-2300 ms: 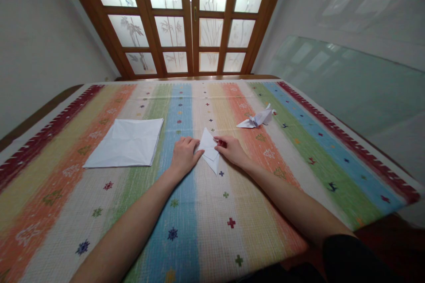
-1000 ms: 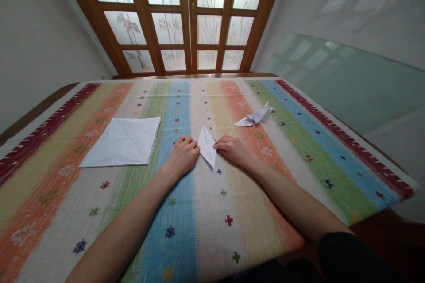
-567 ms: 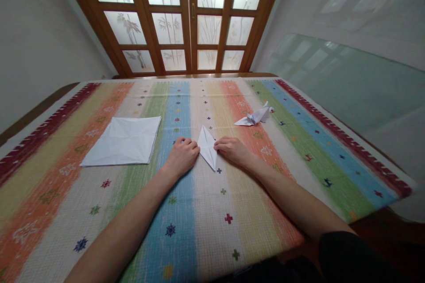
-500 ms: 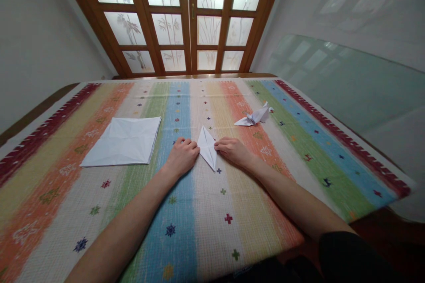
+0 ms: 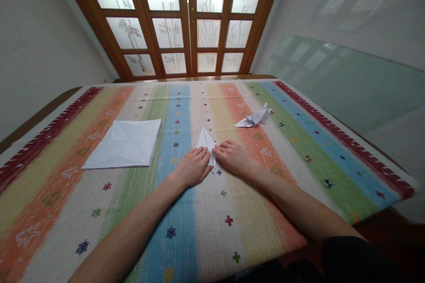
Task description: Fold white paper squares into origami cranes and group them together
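Observation:
A white folded paper (image 5: pixel 205 138), a narrow diamond with its tip pointing away from me, lies on the striped tablecloth between my hands. My left hand (image 5: pixel 195 163) rests over its lower left part, fingers closed on it and hiding much of that half. From the right, my right hand (image 5: pixel 231 155) pinches the paper's right edge with thumb and fingertips. The fingers of both hands almost meet along the middle crease.
To the left lies a stack of square white paper sheets (image 5: pixel 124 143) with fold creases. A folded paper crane (image 5: pixel 255 117) stands at the right, beyond my right hand. The patterned tablecloth (image 5: pixel 172 252) covers the table; wooden glass-paned doors (image 5: pixel 191 62) stand behind it.
My left hand has slid right and nearer to me, over the paper's lower left part. The right hand has shifted slightly inward. The stack and crane stay in place.

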`<state>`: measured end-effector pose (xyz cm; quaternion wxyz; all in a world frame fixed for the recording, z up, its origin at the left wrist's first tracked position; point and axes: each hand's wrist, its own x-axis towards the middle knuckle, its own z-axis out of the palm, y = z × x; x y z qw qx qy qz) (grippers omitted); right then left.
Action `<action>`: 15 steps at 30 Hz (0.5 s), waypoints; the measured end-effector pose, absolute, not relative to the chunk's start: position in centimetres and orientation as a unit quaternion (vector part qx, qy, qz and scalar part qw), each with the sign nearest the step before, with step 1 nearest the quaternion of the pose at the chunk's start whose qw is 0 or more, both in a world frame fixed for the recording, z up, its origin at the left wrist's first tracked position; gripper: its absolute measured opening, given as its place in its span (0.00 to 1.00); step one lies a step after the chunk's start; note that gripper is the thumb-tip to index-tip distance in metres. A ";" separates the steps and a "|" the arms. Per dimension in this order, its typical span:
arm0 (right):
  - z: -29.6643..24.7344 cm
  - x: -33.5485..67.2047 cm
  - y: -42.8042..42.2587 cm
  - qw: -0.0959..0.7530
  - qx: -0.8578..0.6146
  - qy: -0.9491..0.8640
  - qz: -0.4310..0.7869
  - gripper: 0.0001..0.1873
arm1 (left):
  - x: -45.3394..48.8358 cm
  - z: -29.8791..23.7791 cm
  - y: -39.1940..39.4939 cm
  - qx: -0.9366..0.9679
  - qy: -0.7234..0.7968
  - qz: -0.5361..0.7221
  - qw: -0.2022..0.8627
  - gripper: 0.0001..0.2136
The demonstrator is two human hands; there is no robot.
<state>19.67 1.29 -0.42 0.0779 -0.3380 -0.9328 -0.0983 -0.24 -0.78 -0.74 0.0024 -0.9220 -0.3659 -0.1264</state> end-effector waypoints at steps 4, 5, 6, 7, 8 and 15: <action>-0.1 19.3 0.2 0.077 -0.353 -0.927 -0.097 0.11 | 0.1 -0.7 -1.2 -0.899 -0.407 -0.159 -0.038 0.16; 0.0 19.3 0.0 0.077 -0.355 -0.927 -0.093 0.11 | 0.1 -0.8 -1.3 -0.898 -0.407 -0.160 -0.040 0.17; 0.0 19.3 -0.1 0.074 -0.358 -0.926 -0.091 0.11 | 0.1 -0.9 -1.4 -0.900 -0.404 -0.157 -0.037 0.19; 0.0 19.3 -0.1 0.068 -0.362 -0.925 -0.090 0.10 | 0.1 -1.0 -1.5 -0.904 -0.399 -0.148 -0.030 0.20; 0.1 19.3 -0.2 0.061 -0.367 -0.924 -0.090 0.10 | 0.2 -1.1 -1.5 -0.907 -0.397 -0.137 -0.023 0.22; 0.3 19.3 0.0 0.046 -0.395 -0.915 -0.068 0.10 | 0.3 -1.1 -2.1 -0.907 -0.410 -0.096 -0.018 0.28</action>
